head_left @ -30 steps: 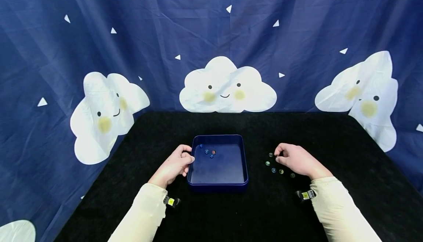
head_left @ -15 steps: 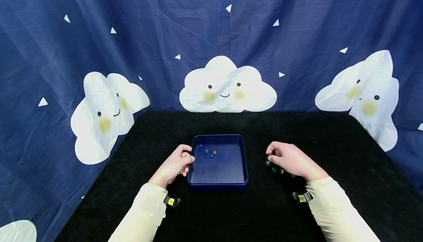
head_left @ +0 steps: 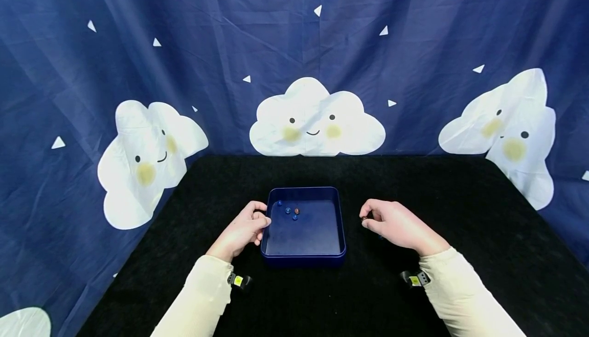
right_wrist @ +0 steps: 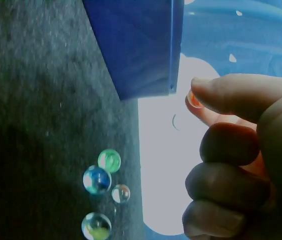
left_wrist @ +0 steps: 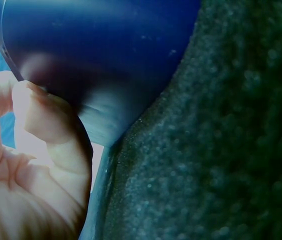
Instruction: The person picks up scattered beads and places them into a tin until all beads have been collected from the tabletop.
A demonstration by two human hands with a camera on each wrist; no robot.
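Note:
A square blue tray (head_left: 303,256) stands on the black cloth. Inside lie an orange-brown marble (head_left: 296,211) and three blue marbles (head_left: 288,210), near its far left corner. My left hand (head_left: 241,231) grips the tray's left wall at the rim, thumb over the edge; the left wrist view shows the hand (left_wrist: 46,135) against the outer wall (left_wrist: 116,50). Right of the tray, my right hand (head_left: 400,224) pinches an orange marble (right_wrist: 195,101) between thumb and index finger, its other fingers curled. That marble is raised off the cloth and mostly covered by the fingertips.
In the right wrist view, several glass marbles lie on the cloth, among them a green marble (right_wrist: 109,160), a blue marble (right_wrist: 97,180) and a yellow-streaked clear marble (right_wrist: 96,226). From the head view the right hand hides most of them. A blue cloud-print curtain (head_left: 221,45) hangs behind.
My right hand has moved left toward the tray, carrying the pinched marble and passing over the loose ones. The orange-brown marble in the tray shifts slightly. My left hand stays put.

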